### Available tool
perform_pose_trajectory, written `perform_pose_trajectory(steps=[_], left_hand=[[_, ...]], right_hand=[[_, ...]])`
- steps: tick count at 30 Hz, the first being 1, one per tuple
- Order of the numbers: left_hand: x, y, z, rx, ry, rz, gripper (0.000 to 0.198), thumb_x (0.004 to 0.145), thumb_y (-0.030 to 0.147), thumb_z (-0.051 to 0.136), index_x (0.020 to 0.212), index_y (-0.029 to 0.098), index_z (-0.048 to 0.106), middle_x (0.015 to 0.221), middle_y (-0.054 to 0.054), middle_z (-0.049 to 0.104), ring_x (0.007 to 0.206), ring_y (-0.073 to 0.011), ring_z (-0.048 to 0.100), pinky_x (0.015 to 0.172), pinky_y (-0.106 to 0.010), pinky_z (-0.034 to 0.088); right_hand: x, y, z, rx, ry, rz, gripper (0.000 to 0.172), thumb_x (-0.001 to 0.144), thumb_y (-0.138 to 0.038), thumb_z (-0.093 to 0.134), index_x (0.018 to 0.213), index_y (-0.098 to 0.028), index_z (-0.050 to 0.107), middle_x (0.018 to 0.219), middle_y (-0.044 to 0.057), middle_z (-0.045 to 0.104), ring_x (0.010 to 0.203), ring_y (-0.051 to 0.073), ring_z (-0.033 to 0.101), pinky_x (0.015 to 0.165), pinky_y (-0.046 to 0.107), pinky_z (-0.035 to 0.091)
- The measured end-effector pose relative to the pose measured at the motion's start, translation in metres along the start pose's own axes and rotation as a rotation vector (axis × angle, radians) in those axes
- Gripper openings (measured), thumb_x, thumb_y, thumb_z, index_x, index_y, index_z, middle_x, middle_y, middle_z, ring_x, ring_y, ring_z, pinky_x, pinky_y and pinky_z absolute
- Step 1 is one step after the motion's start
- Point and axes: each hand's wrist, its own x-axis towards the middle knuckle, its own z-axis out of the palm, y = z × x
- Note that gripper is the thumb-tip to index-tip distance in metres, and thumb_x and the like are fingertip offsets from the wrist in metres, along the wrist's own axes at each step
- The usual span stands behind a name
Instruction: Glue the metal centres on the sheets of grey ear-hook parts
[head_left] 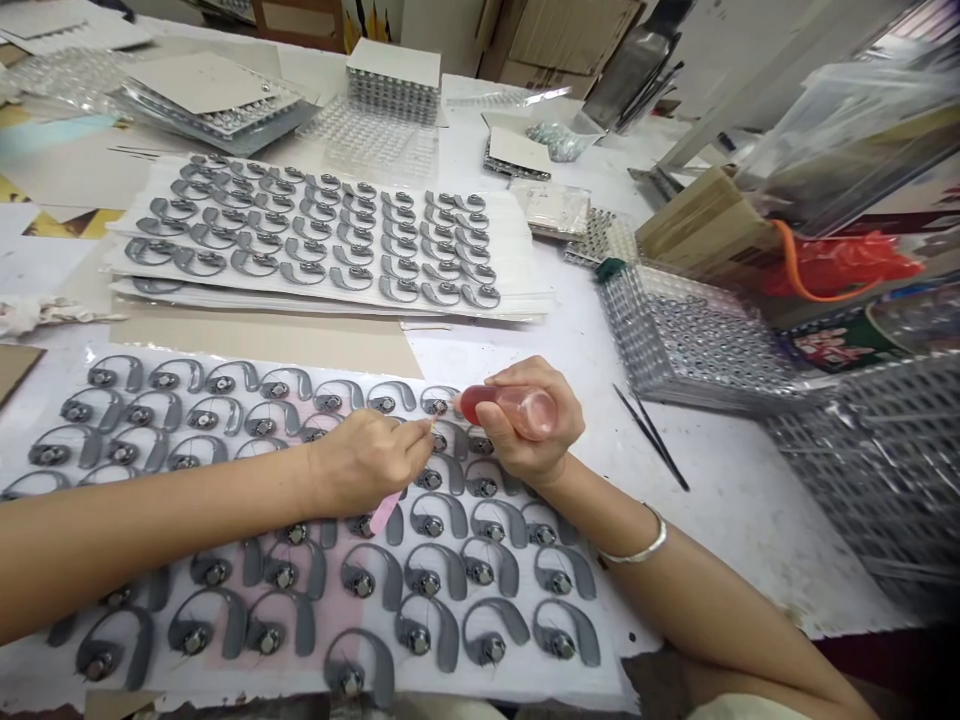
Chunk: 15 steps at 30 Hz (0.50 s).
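Bottle (pixel 517 408) lies near-horizontal in the right hand (pixel 536 425), red tip pointing left, fingers wrapped tight round it. Left hand (pixel 367 462) pinches a thin stick (pixel 386 512), pink end down-left, tip up-right by the bottle tip. Both sit over grey ear hooks (pixel 431 515) on a white sheet (pixel 607 620). White table (pixel 720 500), cluttered workshop. Tweezers (pixel 651 438) right of the hands, second sheet (pixel 525 290) behind, stacked trays (pixel 675 340) at right. Stick tip too small to tell contact. Fingers hide most of the bottle.
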Motion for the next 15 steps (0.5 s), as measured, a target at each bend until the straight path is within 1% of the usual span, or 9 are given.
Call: perform_pose_trajectory(steps=[5,9,15], left_hand=[[0.0002,-0.0008,0.0003,-0.019,-0.017,-0.01,0.016,0.086,0.004,0.045,0.084,0.006,0.06,0.078,-0.011,0.069,0.061,-0.0162,0.067,0.051,-0.026,0.057],[-0.0011,-0.0021,0.0001,-0.027,-0.053,-0.034,0.018,0.087,0.005,0.043,0.084,0.007,0.06,0.081,-0.012,0.069,0.061,-0.0159,0.066,0.05,-0.026,0.056],[-0.0031,-0.004,-0.001,-0.081,-0.131,-0.089,0.017,0.087,0.01,0.044,0.09,0.009,0.061,0.084,-0.012,0.069,0.07,-0.0165,0.067,0.055,-0.025,0.055]], right_hand=[[-0.0012,0.0005,-0.0019,-0.007,-0.002,-0.035,0.025,0.074,-0.025,0.068,0.094,-0.02,0.055,0.069,0.001,0.058,0.057,0.014,0.052,0.047,0.029,0.045],[0.0011,-0.003,-0.0024,-0.008,-0.012,-0.054,0.023,0.075,-0.023,0.067,0.093,-0.021,0.055,0.066,0.0,0.058,0.054,0.015,0.051,0.045,0.029,0.043],[0.0034,-0.0057,-0.0031,-0.023,-0.018,-0.09,0.022,0.075,-0.023,0.067,0.093,-0.02,0.055,0.067,0.001,0.058,0.054,0.014,0.051,0.044,0.028,0.043]])
